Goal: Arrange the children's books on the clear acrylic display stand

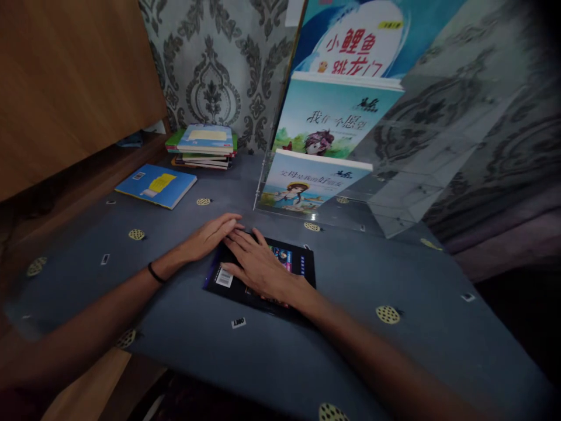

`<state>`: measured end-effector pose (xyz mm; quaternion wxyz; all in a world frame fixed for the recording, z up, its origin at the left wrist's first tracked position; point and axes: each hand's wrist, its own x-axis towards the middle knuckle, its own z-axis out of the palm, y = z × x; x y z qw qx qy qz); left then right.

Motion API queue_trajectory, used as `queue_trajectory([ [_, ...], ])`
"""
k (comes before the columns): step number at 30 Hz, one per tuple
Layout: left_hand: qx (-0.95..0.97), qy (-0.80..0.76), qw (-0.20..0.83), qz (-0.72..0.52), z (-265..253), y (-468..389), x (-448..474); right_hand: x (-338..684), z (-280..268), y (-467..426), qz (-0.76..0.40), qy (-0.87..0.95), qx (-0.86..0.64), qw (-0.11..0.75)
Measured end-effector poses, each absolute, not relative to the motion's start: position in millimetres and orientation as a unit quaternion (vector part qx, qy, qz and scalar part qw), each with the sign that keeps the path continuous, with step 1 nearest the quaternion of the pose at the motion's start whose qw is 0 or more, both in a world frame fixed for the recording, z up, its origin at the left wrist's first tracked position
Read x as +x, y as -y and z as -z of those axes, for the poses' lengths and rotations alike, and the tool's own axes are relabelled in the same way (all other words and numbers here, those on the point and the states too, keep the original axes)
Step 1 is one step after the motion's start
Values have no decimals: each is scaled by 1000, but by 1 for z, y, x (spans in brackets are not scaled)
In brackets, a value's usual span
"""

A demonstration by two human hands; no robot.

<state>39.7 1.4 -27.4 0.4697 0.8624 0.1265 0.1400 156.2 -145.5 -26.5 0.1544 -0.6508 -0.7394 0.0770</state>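
A dark book lies flat on the table in front of me, a white barcode on its left part. Across its cover rests my right hand, fingers stretched out and pointing to the upper left. My left hand lies at the book's upper left corner, its extended fingers meeting the right hand's fingertips. Neither hand grips anything. Both hands and the right forearm hide part of the cover. A dark band circles my left wrist.
Behind the book stands a clear tiered rack with several books facing out, such as a light blue one. A blue book lies at the left, near a stack of books by the wall. A wooden panel borders the left.
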Motion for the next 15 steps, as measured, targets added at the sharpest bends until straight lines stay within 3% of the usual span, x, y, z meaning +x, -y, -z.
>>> queue_trajectory([
  [6,930,-118,321,-137,28,11,36,155,28,147,-67,737,-655,153],
  [15,965,-85,225,-101,28,15,38,158,18,165,-62,728,-666,151],
])
